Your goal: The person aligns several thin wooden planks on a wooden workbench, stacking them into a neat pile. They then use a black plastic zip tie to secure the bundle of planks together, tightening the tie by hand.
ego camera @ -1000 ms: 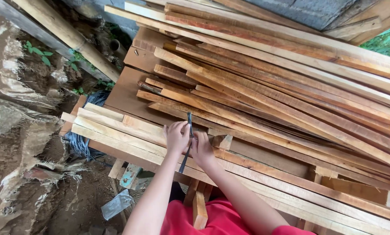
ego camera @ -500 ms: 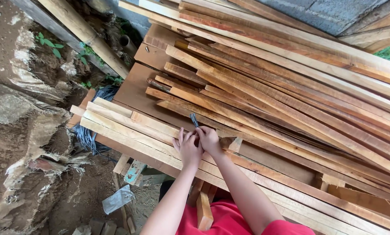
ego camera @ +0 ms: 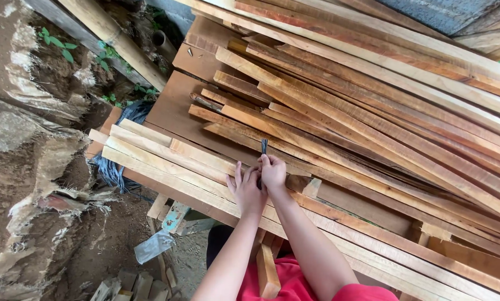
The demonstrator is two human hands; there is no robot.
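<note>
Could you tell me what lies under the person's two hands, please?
Pale wooden planks lie under the left hand and right hand, which hold a thin dark tool. Its lower end is covered.

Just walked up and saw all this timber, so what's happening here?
A person in a red top leans over a big stack of wooden planks. Both hands meet at the near edge: the right hand pinches a thin dark tool, its tip upright over the boards, and the left hand rests beside it on a pale plank. Bare earth lies to the left.
</note>
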